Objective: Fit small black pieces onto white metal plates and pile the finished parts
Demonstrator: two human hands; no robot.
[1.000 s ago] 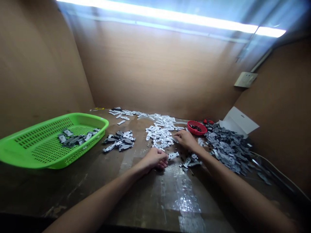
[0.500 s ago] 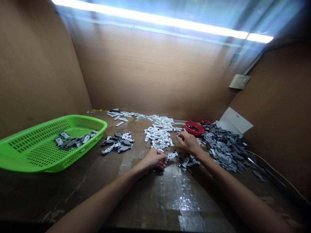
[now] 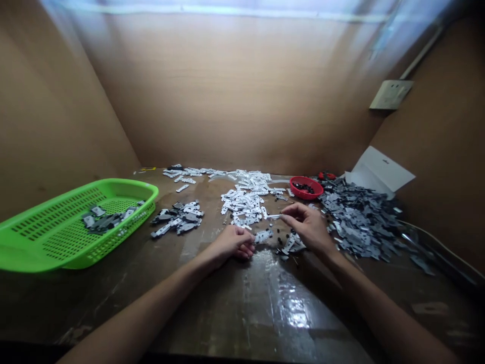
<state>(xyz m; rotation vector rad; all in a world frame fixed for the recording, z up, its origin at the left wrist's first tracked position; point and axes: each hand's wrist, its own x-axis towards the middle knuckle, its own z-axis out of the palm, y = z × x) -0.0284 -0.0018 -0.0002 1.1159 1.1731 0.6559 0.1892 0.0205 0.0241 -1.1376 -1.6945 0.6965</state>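
White strip (image 3: 273, 216) in right hand (image 3: 308, 227) fingertip grip; left hand (image 3: 233, 242) apart

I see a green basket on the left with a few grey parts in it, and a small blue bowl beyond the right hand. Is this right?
Not fully. The head view shows that the small bowl beyond the right hand is red, not blue. The green basket on the left does hold a few grey parts.
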